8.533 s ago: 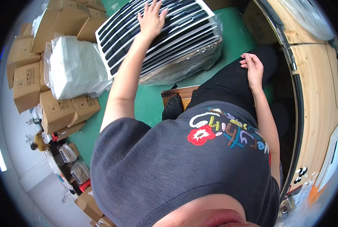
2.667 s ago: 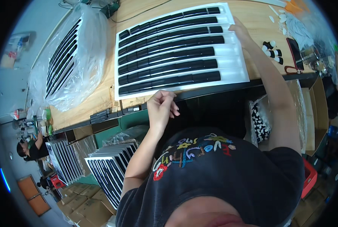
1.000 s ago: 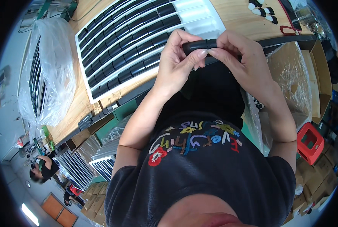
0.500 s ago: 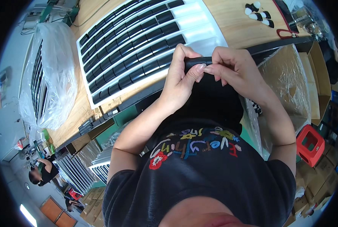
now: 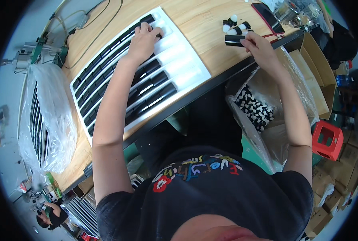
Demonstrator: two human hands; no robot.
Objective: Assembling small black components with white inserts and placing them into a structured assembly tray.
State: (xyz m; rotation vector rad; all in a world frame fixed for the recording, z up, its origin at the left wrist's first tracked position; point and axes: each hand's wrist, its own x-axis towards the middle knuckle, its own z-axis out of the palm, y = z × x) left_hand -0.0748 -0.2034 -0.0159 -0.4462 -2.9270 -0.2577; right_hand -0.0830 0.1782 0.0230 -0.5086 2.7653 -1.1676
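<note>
A white tray (image 5: 199, 66) with long grooves holds rows of short glossy black tubes (image 5: 157, 96). My left hand (image 5: 142, 44) reaches over it to the far rows, fingers curled round a black tube that they mostly cover. Off to the right, above the table's edge, my right hand (image 5: 263, 52) pinches another black tube (image 5: 234, 41) by one end, level and apart from the tray. Just beyond that tube lie several small black-and-white plugs (image 5: 238, 29) on the wooden table.
An open plastic-lined carton (image 5: 303, 80) below the table's right edge holds many black-and-white plugs (image 5: 254, 108). A dark flat device with a red edge (image 5: 269, 18) lies at the far right. Plastic-wrapped black pieces (image 5: 54, 116) stand left; a red stool (image 5: 327, 138) stands right.
My hands were together on one black tube by the tray's near side. They have parted: the left moved onto the tray's far rows, the right moved rightward near the loose plugs.
</note>
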